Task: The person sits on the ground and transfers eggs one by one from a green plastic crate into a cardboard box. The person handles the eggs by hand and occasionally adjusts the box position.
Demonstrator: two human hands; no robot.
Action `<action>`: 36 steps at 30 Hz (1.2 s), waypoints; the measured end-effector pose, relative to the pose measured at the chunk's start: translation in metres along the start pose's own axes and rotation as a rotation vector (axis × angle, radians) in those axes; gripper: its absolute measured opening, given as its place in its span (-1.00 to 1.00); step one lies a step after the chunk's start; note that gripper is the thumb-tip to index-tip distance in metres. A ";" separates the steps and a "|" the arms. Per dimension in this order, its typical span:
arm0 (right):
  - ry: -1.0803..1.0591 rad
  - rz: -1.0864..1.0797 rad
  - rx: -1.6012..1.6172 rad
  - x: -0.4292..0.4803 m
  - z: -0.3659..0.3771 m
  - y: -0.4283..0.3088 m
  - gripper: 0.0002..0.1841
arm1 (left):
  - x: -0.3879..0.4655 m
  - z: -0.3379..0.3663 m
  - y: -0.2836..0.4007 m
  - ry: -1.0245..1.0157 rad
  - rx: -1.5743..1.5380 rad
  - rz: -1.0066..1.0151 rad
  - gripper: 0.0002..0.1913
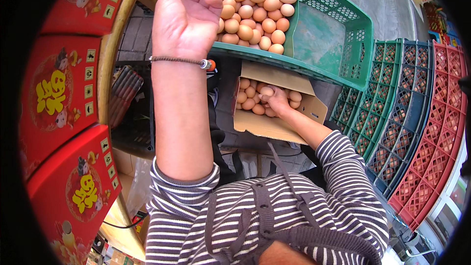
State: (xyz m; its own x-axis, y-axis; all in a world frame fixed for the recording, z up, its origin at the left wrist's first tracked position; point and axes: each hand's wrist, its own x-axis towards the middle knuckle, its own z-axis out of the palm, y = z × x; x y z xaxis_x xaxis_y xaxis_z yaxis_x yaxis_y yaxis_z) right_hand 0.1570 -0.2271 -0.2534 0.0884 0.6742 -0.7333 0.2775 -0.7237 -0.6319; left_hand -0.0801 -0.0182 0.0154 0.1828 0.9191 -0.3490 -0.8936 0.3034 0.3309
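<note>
My left hand [191,14] is raised at the upper left, its palm towards me and bare, the fingers slightly bent. Behind it stands a green plastic crate [316,67] with a divider. Brown eggs [254,7] fill the crate's left compartment. Lower down, my right hand [276,102] reaches into an open cardboard box [257,127] and grips a brown egg [266,91] between thumb and fingers. Several more eggs [248,103] lie in the box around that hand. Part of the box's contents is hidden by the hand and forearm.
Green, dark blue and red plastic crates [428,129] with eggs behind their lattice sides stand at the right. Red printed boxes [59,84] are stacked at the left beside a wooden edge [117,40]. A dark crate [134,134] sits low behind my left forearm.
</note>
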 end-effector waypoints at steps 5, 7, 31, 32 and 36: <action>0.040 -0.271 -0.360 -0.012 -0.019 0.016 -0.50 | 0.001 -0.004 0.008 0.013 -0.035 -0.032 -0.79; 0.067 -0.394 -0.466 -0.015 -0.018 0.020 -0.48 | 0.003 -0.004 0.007 -0.090 -0.046 -0.054 -0.83; 0.383 -0.876 -0.184 0.009 -0.013 -0.244 -0.66 | -0.012 -0.004 0.033 0.084 -0.060 0.330 -0.73; 0.404 -0.834 -0.254 0.029 -0.005 -0.263 -0.60 | -0.014 -0.005 0.032 0.078 -0.078 0.324 -0.76; 0.348 -0.675 -0.463 0.080 0.021 -0.292 -0.48 | -0.018 -0.005 0.033 0.050 -0.103 0.298 -0.77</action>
State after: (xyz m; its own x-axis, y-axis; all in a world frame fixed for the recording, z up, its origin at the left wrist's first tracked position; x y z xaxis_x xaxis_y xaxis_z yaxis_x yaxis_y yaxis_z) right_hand 0.0628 0.0351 -0.1325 0.0311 0.9967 -0.0751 0.7277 -0.0741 -0.6819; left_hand -0.1150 -0.0254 0.0283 -0.1112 0.9495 -0.2934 -0.9421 -0.0067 0.3353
